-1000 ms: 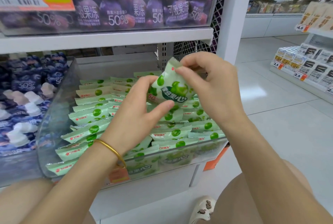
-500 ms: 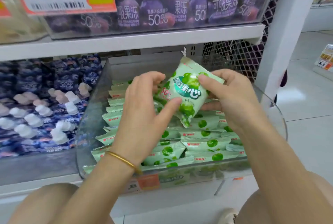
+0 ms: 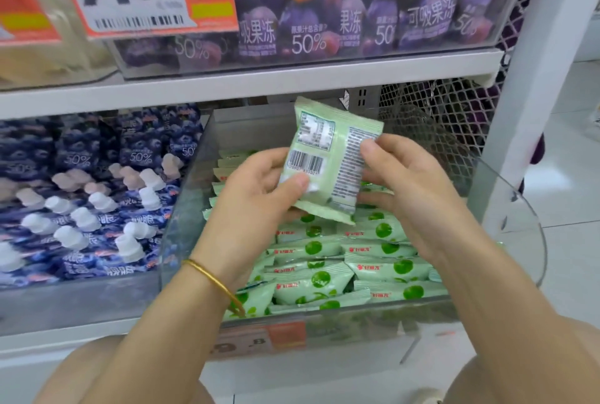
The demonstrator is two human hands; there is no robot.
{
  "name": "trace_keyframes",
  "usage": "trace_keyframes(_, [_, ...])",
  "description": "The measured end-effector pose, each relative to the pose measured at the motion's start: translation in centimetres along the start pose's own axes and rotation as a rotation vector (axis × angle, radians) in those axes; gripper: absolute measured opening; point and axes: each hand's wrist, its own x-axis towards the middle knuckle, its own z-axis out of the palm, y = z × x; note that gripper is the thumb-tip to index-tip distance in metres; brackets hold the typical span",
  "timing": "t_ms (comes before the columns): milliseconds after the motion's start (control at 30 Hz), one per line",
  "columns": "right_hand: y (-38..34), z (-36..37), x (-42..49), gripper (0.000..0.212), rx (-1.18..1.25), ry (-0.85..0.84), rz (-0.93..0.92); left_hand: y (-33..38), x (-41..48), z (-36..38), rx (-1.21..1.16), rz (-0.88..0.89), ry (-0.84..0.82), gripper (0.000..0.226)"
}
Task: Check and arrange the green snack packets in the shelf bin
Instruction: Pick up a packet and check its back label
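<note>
Pale green foil snack packet [image 3: 328,160], held up at the centre of the frame above the clear plastic shelf bin [image 3: 506,209], is at the checking step. Its printed back faces the camera, with a barcode at lower left, a nutrition table above it and a column of small text down the right side.

The left hand [image 3: 256,189] pinches the lower left edge, thumb pressed just under the barcode and the other fingers curled behind. The right hand [image 3: 409,186] pinches the right edge, thumb on the text column and fingers tucked behind and below. The packet is slightly tilted and clear of the stock beneath it. It looks lightly puffed, with flat seams and no tear that I can see. The print is too small to read.

Arranging looks to be the next step. The packet would need turning face forward and slotting among the rows of matching green-dotted packets [image 3: 341,273] that stand on edge at lower centre, at the same lean as theirs. The foil seems slick and light, so a gentle pinch should do, and a hard push could knock a neighbouring row askew.

A thin gold bangle [image 3: 214,280] circles the left wrist. Dark blue spouted pouches [image 3: 81,196] fill the left of the frame.
</note>
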Motion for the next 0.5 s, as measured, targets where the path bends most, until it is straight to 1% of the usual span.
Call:
trace_keyframes(133, [-0.05, 0.2, -0.07, 0.019, 0.021, -0.018, -0.019, -0.37, 0.03, 0.18, -0.118, -0.077, -0.142, 0.035])
trace_keyframes(200, [-0.01, 0.01, -0.08, 0.019, 0.039, -0.017, -0.026, -0.55, 0.12, 0.12, -0.138, -0.083, -0.193, 0.043])
trace_keyframes(333, [-0.05, -0.3, -0.04, 0.019, 0.058, -0.013, -0.026, -0.67, 0.19, 0.18, -0.173, -0.05, -0.234, 0.047])
trace_keyframes(500, [-0.02, -0.54, 0.02, 0.018, 0.083, -0.026, -0.012, -0.77, 0.25, 0.41, -0.157, -0.009, -0.239, 0.049])
